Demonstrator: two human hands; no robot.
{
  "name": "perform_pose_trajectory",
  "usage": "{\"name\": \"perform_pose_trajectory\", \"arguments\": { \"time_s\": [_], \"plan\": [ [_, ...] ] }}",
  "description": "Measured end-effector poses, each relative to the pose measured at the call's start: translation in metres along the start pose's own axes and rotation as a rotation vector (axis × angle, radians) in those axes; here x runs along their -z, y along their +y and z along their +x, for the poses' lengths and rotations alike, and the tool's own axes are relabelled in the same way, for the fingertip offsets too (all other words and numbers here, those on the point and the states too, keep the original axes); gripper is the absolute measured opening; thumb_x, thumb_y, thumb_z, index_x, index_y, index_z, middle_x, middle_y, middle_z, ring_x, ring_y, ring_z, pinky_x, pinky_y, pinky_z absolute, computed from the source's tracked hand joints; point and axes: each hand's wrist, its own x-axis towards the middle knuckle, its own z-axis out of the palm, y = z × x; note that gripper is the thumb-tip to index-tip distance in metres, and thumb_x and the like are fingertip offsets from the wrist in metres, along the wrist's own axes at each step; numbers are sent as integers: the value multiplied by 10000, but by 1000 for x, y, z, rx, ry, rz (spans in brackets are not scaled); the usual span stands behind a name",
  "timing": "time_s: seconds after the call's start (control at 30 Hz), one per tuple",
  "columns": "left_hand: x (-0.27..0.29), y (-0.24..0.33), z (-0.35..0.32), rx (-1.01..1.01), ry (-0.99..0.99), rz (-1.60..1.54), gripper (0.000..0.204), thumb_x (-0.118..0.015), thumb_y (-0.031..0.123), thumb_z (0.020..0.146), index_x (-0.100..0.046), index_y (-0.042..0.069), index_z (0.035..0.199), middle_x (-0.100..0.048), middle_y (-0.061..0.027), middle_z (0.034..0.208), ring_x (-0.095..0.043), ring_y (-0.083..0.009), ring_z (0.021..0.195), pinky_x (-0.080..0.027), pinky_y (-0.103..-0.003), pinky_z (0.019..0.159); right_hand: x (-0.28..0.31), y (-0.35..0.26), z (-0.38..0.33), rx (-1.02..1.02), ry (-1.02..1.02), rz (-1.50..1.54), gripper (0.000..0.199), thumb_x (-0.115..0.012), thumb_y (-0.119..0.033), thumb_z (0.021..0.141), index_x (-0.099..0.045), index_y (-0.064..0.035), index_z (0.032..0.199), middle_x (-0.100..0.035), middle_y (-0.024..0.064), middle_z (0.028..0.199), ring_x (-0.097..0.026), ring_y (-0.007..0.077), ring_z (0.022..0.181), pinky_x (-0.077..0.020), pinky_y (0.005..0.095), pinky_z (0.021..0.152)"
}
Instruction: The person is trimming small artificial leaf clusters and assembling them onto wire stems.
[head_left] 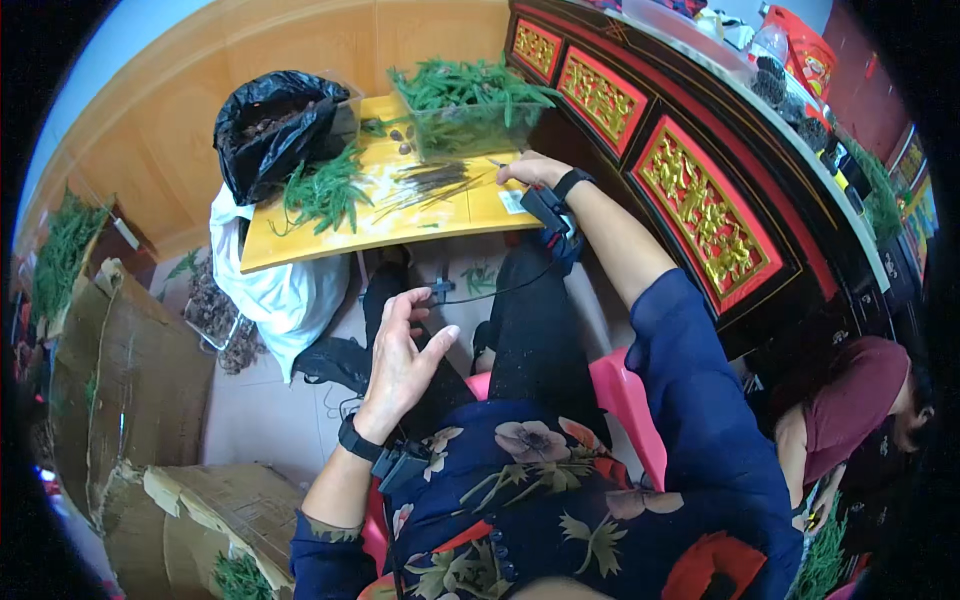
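My left hand (402, 352) is raised above my lap, short of the yellow table (300, 247), fingers apart and nothing in them. My right hand (537, 170) is over the table's right side with its fingers pinched together. A small thin thing pokes out at those fingertips, too little of it visible to name. Just left of that hand lies a bundle of thin brown stems (437, 183). Behind it stands a clear plastic bin (455, 135) heaped with green artificial sprigs (460, 85). Loose green sprigs (330, 192) lie on the table's left part.
A black plastic bag (285, 150) of brown pieces sits at the table's far left, small brown cones (403, 142) beside it. White sack (285, 300) and cardboard boxes (150, 370) stand left. A carved dark cabinet (700, 200) flanks the right. Another person's knee (860, 400) is lower right.
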Motion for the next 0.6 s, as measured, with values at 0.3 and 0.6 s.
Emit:
{"name": "perform_pose_trajectory", "arguments": {
  "time_s": [0.3, 0.6],
  "plan": [
    [-13, -17, 18, 17, 13, -123, 517, -709, 141, 776, -480, 6, 1219, -525, -130, 1142, -562, -228, 994, -482, -331, 818, -60, 34, 28, -195, 327, -109, 775, -690, -418, 663, -469, -14, 1286, -471, 243, 1309, -477, 366, 1210, -411, 382, 988],
    [-4, -20, 23, 132, -57, -170, 486, -690, 90, 818, -470, 27, 1247, -529, -87, 1187, -552, -164, 1015, -477, -294, 850, -72, 24, 44, -54, 445, -357, 550, -634, -344, 735, -524, -59, 1192, -524, 204, 1177, -483, 357, 1142, -425, 490, 915]
  ]
}}
